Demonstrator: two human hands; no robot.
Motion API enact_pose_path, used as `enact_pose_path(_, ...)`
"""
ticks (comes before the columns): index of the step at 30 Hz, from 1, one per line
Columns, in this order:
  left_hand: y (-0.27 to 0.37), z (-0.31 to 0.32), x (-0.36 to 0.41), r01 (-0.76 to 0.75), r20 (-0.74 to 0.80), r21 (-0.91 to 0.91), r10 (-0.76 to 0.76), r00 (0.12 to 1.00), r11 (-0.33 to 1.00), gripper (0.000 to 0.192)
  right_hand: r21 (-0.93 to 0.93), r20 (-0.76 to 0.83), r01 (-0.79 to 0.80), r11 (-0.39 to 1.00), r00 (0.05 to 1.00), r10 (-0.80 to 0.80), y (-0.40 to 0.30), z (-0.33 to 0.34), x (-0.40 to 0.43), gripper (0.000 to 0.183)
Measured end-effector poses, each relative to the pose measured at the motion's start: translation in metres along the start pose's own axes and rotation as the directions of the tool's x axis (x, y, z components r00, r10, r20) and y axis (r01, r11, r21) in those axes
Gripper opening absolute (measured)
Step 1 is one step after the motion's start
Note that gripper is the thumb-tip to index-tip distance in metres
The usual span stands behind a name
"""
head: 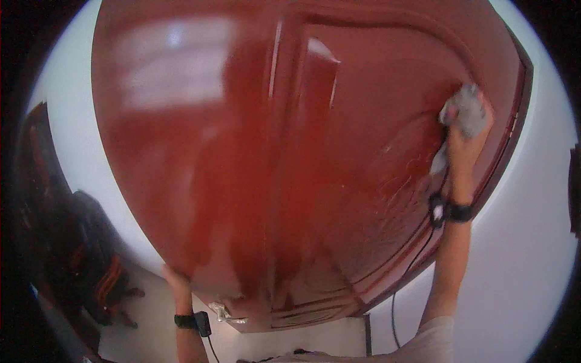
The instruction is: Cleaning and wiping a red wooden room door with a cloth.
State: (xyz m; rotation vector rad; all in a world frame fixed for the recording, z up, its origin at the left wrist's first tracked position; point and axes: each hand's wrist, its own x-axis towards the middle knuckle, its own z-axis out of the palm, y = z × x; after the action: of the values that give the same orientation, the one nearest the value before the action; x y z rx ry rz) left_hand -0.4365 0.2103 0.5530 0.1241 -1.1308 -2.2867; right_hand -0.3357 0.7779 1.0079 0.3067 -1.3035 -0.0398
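Observation:
A glossy reddish-brown door [245,181] with raised panel mouldings fills most of the view. On the upper right part of its panel, my right hand [467,138] holds a crumpled grey cloth [467,111] against or close to the surface; blur hides the exact contact. A loose end of the cloth hangs below the palm. My left hand [178,277] grips the door's lower left edge, and some of its fingers are hard to make out. Close to that hand is a silver-coloured door handle [222,312]. Both wrists wear black straps with small cabled devices.
Dark carved wooden furniture [91,254] stands at the left, near a white wall [68,131]. A dark door frame [517,120] and another pale wall [513,263] border the right side. A black cable [394,313] hangs beside my right arm. Light-coloured floor [145,336] shows below.

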Motion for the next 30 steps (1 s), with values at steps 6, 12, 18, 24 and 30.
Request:
enact_pose_path(6, 0.014, 0.048, -0.031, -0.307, 0.189, 0.286, 0.26, 0.947, 0.908, 0.051, 0.346, 0.069, 0.055, 0.937, 0.994, -0.083, -0.052, 0.032, 0.077, 0.055)
enact_pose_path(12, 0.011, 0.005, -0.022, -0.296, 0.126, 0.155, 0.278, 0.952, 0.943, 0.046, 0.49, 0.287, 0.356, 0.796, 0.796, -0.533, -0.216, 0.036, -0.076, 0.038)
enact_pose_path(18, 0.025, 0.036, -0.023, -0.402, 0.256, 0.443, 0.317, 0.913, 0.801, 0.033, 0.791, 0.417, 0.169, 0.588, 0.556, -0.719, -0.309, -0.01, -0.325, 0.036)
enact_pose_path(24, 0.053, 0.073, -0.036, -0.504, 0.394, 0.482, 0.336, 0.855, 0.717, 0.052, 0.712, 0.484, 0.178, 0.679, 0.576, -0.659, -0.299, -0.021, -0.328, 0.032)
enact_pose_path(30, 0.031, 0.064, -0.027, -0.529, 0.393, 0.52, 0.363, 0.845, 0.671, 0.051, 0.478, 0.128, 0.066, 0.876, 0.981, -0.144, -0.294, 0.069, -0.165, 0.044)
